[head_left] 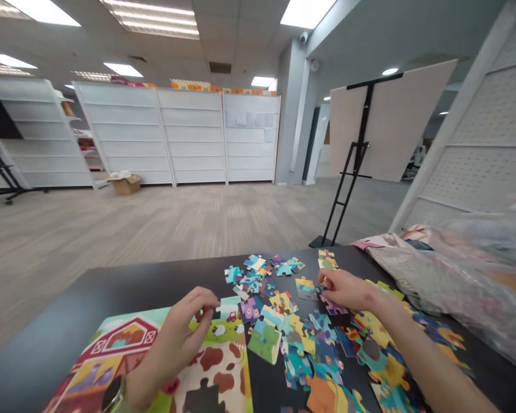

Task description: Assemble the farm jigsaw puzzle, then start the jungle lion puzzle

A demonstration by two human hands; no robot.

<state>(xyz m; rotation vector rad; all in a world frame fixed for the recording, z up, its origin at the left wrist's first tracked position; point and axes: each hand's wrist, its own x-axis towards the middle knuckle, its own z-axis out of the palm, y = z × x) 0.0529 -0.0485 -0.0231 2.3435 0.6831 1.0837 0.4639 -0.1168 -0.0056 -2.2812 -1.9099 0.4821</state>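
A partly assembled jigsaw puzzle with a red barn, a spotted cow and sheep lies at the table's front left. Near the cow's lower part, a dark gap shows the table. My left hand rests over the puzzle's upper part, fingers bent and thumb slightly apart, fingertips beside a light-blue edge piece with a red car. Nothing shows between them. Over the loose puzzle pieces, my right hand pinches what looks like a small dark puzzle piece, mostly hidden by the fingers. A yellow-and-blue piece lies just left of it.
More loose pieces spread under and beyond my right forearm on the black table. Clear plastic bags and cloth crowd the right edge. Behind the table stand an easel-like board, white shelves and a cardboard box.
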